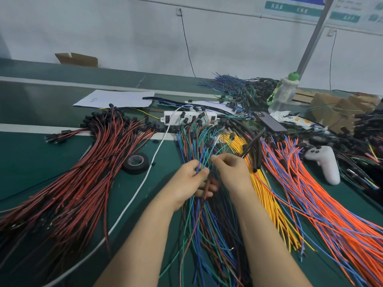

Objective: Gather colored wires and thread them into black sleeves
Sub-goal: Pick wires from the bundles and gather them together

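Note:
A mixed bundle of green, blue and brown wires (199, 141) lies down the middle of the green table. My left hand (189, 181) grips several of these wires, thumb pinching them near the top, with a brown wire running across its fingers. My right hand (230, 170) pinches thin wires from the same bundle just beside the left thumb, and a thin black sleeve (253, 142) angles up from behind it; I cannot tell whether that hand holds it. More black sleeves (258, 158) lie across the yellow wires (267, 195).
Red and black wires (83, 183) fan out at left, orange and blue wires (323, 204) at right. Black tape roll (135, 163), white cable (132, 201), power strip (176, 118), white controller (324, 162), phone (270, 121), bottle (284, 94), paper (116, 98).

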Demonstrator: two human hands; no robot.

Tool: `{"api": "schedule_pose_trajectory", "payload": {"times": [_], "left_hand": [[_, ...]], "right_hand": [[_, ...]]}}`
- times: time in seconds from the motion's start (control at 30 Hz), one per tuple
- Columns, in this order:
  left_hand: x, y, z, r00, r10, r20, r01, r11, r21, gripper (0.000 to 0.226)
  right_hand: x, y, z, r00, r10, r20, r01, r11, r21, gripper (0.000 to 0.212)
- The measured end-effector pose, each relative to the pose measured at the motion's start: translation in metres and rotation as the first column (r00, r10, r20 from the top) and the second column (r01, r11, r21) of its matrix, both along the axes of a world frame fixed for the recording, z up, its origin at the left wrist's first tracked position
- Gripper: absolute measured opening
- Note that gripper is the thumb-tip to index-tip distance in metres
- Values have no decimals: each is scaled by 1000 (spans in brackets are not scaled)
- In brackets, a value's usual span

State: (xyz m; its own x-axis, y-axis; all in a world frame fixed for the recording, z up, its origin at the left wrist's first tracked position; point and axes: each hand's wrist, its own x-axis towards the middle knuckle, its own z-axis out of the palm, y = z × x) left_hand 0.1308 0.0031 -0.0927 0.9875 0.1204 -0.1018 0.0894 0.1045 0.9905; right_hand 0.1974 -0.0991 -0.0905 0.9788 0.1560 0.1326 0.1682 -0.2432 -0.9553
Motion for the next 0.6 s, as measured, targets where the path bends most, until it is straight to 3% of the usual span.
{"api": "schedule_pose_trajectory", "payload": {"times": [0.13,0.23,0.27,0.33,0.4,0.5,0.6], "left_hand": [[-2,2,6,990,88,-109,-108,973,-202,13],[-6,16,18,980,78,-185,-152,892,-427,22],[-8,24,25,978,108,-181,-182,862,-473,24],[-14,43,41,968,204,-144,-250,810,-530,32],[-25,65,61,957,282,-70,-267,757,-597,45],[-42,95,92,902,426,62,-280,691,-667,42],[-55,116,112,831,540,134,-341,685,-644,35]], "right_hand": [[-5,11,8,992,116,45,-115,993,-16,24],[-7,32,26,954,269,133,-253,959,-126,24],[-7,42,32,951,271,152,-260,962,-87,23],[-6,65,43,971,226,83,-236,962,138,22],[-2,92,45,986,154,63,-162,973,164,27],[-2,143,33,979,200,38,-192,969,-156,26],[-7,189,15,963,269,-30,-245,819,-519,38]]}}
